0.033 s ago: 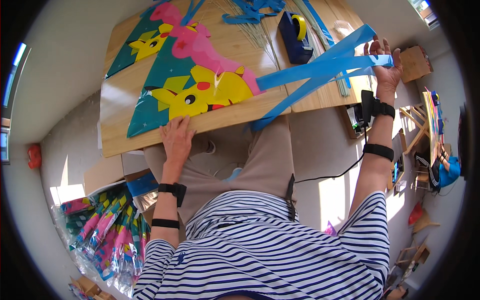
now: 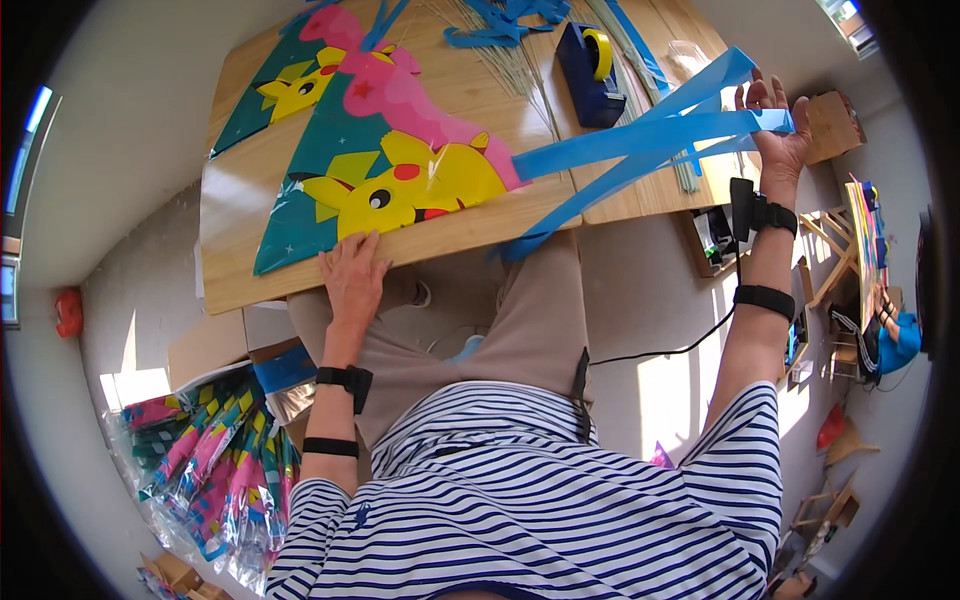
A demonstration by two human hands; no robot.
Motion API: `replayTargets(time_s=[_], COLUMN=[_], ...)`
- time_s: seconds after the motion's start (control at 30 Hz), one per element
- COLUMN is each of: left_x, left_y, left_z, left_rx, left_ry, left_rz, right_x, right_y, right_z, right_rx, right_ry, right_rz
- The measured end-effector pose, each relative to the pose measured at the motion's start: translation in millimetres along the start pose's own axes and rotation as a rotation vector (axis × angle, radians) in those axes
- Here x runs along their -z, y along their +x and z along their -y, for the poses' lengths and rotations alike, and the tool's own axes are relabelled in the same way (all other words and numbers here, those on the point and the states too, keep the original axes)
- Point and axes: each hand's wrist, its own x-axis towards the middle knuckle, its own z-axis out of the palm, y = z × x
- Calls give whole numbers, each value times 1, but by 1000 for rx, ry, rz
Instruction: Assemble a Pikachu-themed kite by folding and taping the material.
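A triangular kite sheet (image 2: 440, 205) of shiny film, printed teal, pink and yellow with a cartoon animal, lies along the table's near edge. My left hand (image 2: 355, 275) rests at that edge with its fingers laid out flat, touching the lower side of the sheet. Long blue ribbons (image 2: 640, 140) run from the sheet's right end across the table. Beyond the table's right end, my right hand (image 2: 780, 135) is palm up, with ribbon lying across the palm by the thumb. Its fingers are loosely curled and partly apart around the ribbon. A second, similar sheet (image 2: 285, 105) lies farther back on the left.
A dark blue tape dispenser (image 2: 590, 85) stands on the wooden table (image 2: 235, 285) among thin sticks (image 2: 510, 70) and loose blue ribbon (image 2: 505, 25). Plastic-wrapped colourful packs (image 2: 215, 460) are heaped at lower left. Another person (image 2: 895, 340) sits at a table far right.
My right hand has shifted slightly to the right, and the ribbon ends have moved with it. The left hand and the kite sheet stay where they were.
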Motion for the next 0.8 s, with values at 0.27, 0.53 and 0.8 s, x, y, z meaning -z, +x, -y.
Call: replayTargets(time_s=[0.27,0.53,0.8], left_x=[-1,0,1], left_y=[3,6,4], left_z=[-1,-2,0], left_rx=[21,13,15], left_ry=[8,-31,-54], left_rz=[19,27,27], right_x=[-29,-2,47], right_y=[50,96,49], right_z=[115,109,0], right_rx=[-123,-232,-110], right_ry=[-683,-997,-1195], right_rz=[-95,-644,-739])
